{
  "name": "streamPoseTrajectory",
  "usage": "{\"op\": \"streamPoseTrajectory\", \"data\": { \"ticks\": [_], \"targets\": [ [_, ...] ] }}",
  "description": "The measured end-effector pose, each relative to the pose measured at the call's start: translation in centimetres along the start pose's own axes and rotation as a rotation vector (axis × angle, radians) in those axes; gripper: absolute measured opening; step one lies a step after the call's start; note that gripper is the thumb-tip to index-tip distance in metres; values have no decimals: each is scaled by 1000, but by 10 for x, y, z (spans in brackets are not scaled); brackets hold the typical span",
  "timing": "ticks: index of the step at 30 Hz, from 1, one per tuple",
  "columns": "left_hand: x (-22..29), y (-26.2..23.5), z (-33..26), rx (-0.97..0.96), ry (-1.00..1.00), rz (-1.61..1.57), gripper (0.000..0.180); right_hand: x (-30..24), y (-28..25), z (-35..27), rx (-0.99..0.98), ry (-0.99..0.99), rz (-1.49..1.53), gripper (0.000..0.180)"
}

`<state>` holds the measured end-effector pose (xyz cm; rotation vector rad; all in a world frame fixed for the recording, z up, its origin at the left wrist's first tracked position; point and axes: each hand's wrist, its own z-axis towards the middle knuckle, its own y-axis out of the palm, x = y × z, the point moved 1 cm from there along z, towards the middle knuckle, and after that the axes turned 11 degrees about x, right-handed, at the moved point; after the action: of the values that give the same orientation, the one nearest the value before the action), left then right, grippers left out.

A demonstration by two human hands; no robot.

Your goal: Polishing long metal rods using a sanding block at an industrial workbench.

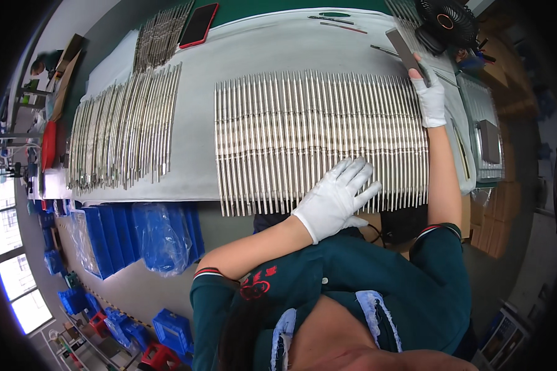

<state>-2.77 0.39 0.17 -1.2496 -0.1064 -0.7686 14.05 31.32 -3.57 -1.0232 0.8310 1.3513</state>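
Note:
A wide row of slim silvery metal rods [272, 133] lies side by side on the grey-white table cover [195, 117]. My left hand [335, 199], in a white glove, rests open on the near part of the row, its fingers spread. At the row's right end is my right hand [429, 99], in a white glove with bare fingertips showing. It is closed on the lower end of a flat grey rectangular block [402, 48], which points away from me and leans left.
More rods [127, 127] lie left, with another bundle [162, 37] behind. A red-edged phone [199, 25] is at the far edge. Thin tools [337, 25] lie at the back. A black fan [445, 25] stands far right, near a clear plastic tray [481, 123]. Blue bins [114, 238] stand below left.

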Motion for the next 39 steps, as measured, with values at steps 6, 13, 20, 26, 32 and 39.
{"op": "streamPoseTrajectory", "data": {
  "ticks": [6,13,20,26,32,39],
  "targets": [
    [1,2,3,24,21,-3,82,-6,3,-2,-18,7,59,53],
    [8,14,18,47,20,42,76,-13,5,-5,-13,39,27,54],
    [11,23,18,88,-19,141,77,-15,3,-5,-25,25,9,55],
    [13,27,15,144,41,172,58,-9,2,-5,-74,36,-4,57],
    [16,24,9,176,38,71,52,-33,2,-13,-254,-231,-259,62],
    [18,21,3,151,35,28,54,-77,-30,-54,-638,-305,-597,55]
  ]
}}
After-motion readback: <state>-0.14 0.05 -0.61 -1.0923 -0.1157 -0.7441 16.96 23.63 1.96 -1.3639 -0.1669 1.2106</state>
